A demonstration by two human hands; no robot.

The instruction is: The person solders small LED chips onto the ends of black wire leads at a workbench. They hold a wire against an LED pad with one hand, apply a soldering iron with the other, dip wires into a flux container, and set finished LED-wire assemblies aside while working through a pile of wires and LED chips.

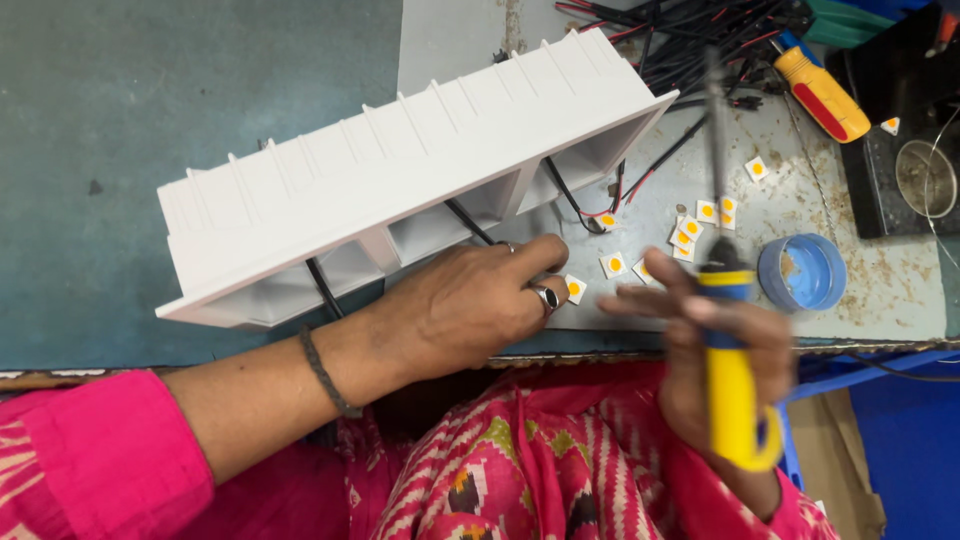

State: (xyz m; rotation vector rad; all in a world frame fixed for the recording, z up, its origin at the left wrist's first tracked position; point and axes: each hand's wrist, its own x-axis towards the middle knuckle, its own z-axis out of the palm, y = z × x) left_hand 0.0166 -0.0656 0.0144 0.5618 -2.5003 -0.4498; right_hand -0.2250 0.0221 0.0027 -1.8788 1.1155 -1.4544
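Nearest the camera, the right hand [715, 350] is wrapped around the yellow-and-blue handle of a screwdriver [728, 330], its dark shaft pointing up and away over the bench; hand and tool are blurred. Beside it the left hand [470, 305], with a ring on one finger and a thin band at the wrist, rests at the table edge with fingers curled narrow, fingertips pressing on or pinching a small white square chip with an orange dot [574, 288]; whether it is actually lifted cannot be told. Just beyond the left hand, tilted on its side, lies a long white plastic housing [400, 170] with ribbed back and three open compartments; black wires [325, 290] run out of the compartments, and a red-and-black pair leaves the far one. The housing blocks the table behind it. To the right, more white chips [700, 225] lie scattered near the screwdriver shaft, and a shallow blue cap [802, 272] sits open side up, holding only brownish residue. Farther off are a tangle of black and red wires [690, 35], a second screwdriver with a yellow-and-red handle [822, 92], and a small round metal tin [927, 178] on a dark tray, its contents unclear.
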